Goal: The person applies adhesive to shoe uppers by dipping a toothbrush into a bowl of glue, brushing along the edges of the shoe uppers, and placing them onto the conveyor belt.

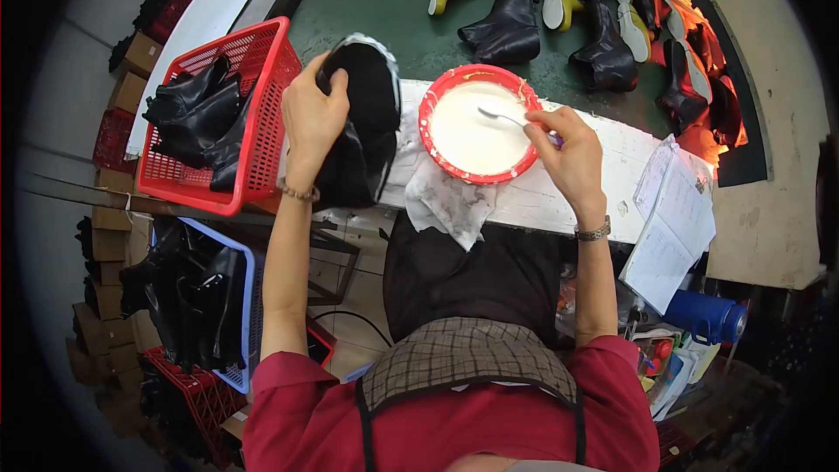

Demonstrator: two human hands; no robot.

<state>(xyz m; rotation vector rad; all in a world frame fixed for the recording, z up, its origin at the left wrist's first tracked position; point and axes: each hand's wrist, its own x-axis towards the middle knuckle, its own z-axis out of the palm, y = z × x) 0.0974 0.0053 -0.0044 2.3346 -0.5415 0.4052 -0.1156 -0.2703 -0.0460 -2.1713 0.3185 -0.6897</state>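
My left hand (316, 114) grips the edge of a black boot upper (365, 114), whose rim shows a whitish band at the top. In my right hand (568, 147) is a small brush-like tool (501, 114), its tip over a red bowl (426, 127) of creamy white liquid (476, 135). The bowl stands on the white board (619, 157) at the table's near edge. A stained cloth (447, 208) hangs over the edge just below the bowl.
Left of my left hand stands a red basket (281, 79) of black boots; a blue basket (253, 315) is below it. Black and yellow boots (507, 26) lie on the green conveyor (384, 0), near an orange glow at right. An open notebook (671, 223) rests at the right edge.
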